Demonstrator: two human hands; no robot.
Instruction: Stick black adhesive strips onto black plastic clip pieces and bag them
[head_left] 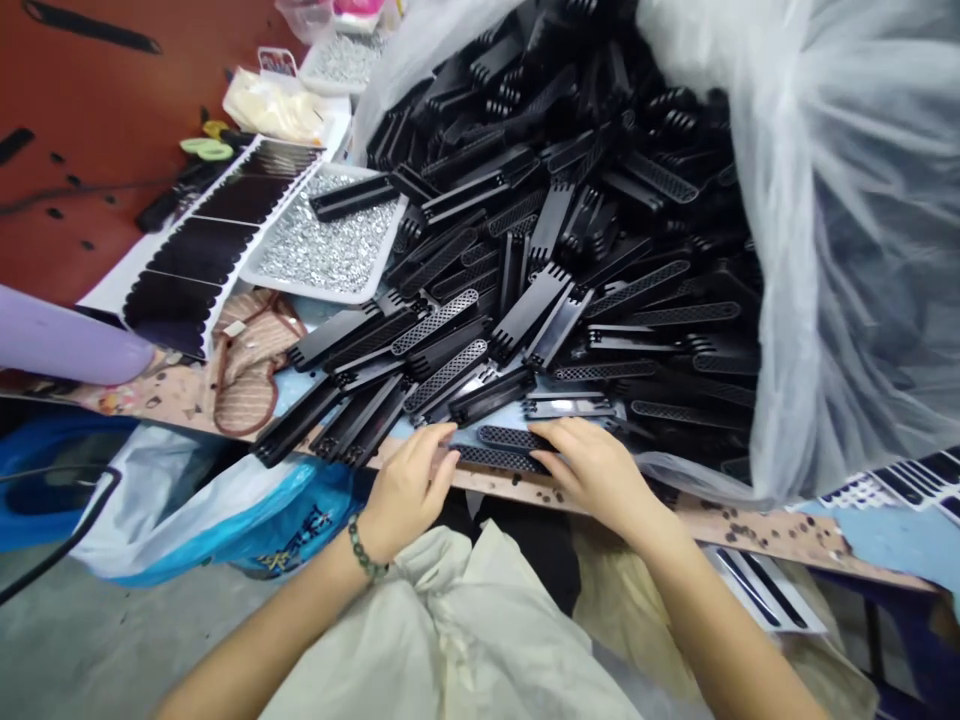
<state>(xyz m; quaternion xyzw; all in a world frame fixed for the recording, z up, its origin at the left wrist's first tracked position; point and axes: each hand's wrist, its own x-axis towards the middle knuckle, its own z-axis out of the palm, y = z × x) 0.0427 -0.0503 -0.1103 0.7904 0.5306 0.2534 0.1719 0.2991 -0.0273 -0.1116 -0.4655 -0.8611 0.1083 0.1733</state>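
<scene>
Pale clothing (pixel 450 650) is filling the six o'clock edge, closest to the lens. Just below centre, a black textured strip (pixel 495 458) is lying along the table edge (pixel 487 482). At seven o'clock the left hand (pixel 411 488) is pinching its left end; at four o'clock the right hand (pixel 596 468) is holding its right end — whether those fingers are also gripping the second strip (pixel 514 437) just beyond, I cannot tell.

Loose black parts (pixel 532 300) are heaping from ten to three o'clock, with clear plastic sheeting (pixel 840 250) draping at two. In my judgement, the held strip is risking a drop over the edge if either pinch loosens; the heap could slide if a lower part is disturbed. At ten o'clock, one part is lying across the tray (pixel 259 278) of small metal pieces (pixel 322 240) — a knock could spill them.
</scene>
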